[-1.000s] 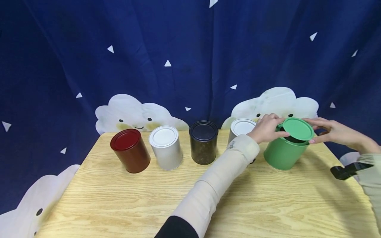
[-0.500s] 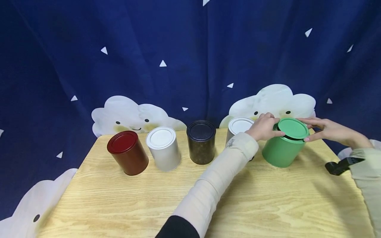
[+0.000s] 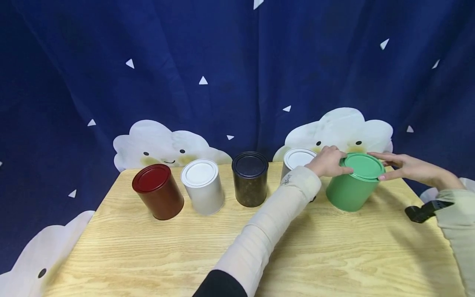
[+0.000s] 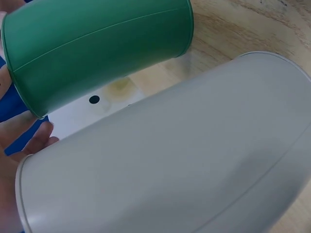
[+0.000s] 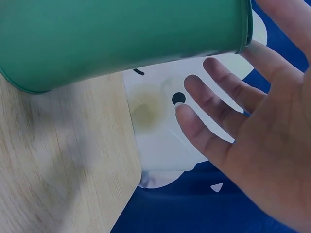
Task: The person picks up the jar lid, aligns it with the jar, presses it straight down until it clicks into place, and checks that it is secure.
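Note:
A green can (image 3: 350,194) stands at the table's right end with its green lid (image 3: 364,167) lying level on top. My left hand (image 3: 328,161) holds the lid's left edge, thumb at the front and fingers toward the back. From the right, my right hand (image 3: 413,168) holds the opposite edge between thumb and index finger. In the right wrist view, the right hand's other fingers (image 5: 214,92) are spread away from the can. Left of the green can, a grey-white can (image 3: 298,159) with a white lid is partly covered by my left wrist. It looms large in the left wrist view.
A black can (image 3: 250,181), a white can (image 3: 204,187) and a dark red can (image 3: 159,194) stand leftward along the back, each lidded. The wooden table (image 3: 167,255) ends just behind them at a blue curtain (image 3: 167,62). My left forearm crosses the table.
The green lid was tilted with a dark gap beneath it; it has come down flat onto the can's rim. Both hands lowered with it and stay at its edges. The view shifted slightly.

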The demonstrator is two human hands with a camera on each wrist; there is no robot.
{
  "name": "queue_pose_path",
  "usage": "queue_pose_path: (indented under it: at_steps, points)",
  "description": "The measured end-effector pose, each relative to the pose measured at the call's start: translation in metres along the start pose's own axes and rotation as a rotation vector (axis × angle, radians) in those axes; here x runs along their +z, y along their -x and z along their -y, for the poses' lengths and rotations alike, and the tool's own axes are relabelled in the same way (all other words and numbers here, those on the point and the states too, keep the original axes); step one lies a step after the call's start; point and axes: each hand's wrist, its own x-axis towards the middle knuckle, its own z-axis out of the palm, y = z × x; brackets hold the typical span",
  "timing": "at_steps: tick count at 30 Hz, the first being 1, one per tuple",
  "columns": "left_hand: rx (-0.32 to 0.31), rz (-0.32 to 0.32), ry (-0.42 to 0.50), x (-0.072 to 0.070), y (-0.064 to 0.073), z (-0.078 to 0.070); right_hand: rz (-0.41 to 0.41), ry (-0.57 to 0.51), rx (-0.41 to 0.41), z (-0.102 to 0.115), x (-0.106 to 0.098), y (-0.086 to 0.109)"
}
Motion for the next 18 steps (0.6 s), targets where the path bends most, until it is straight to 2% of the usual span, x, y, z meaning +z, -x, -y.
queue_pose_path:
  at_steps: [7, 15, 18]
  points:
    - [-0.019, -0.014, 0.014, 0.0032, 0.0001, -0.0028, -0.075, 0.032, 0.028, 0.0020, 0.0036, 0.0033]
    - [-0.038, -0.022, 0.023, 0.0036, -0.0006, -0.0016, -0.051, 0.075, 0.071, 0.0009, 0.0030, 0.0016]
    - [-0.042, -0.021, 0.023, 0.0027, -0.0010, -0.0012, -0.030, 0.060, 0.088, 0.0011, 0.0028, -0.0005]
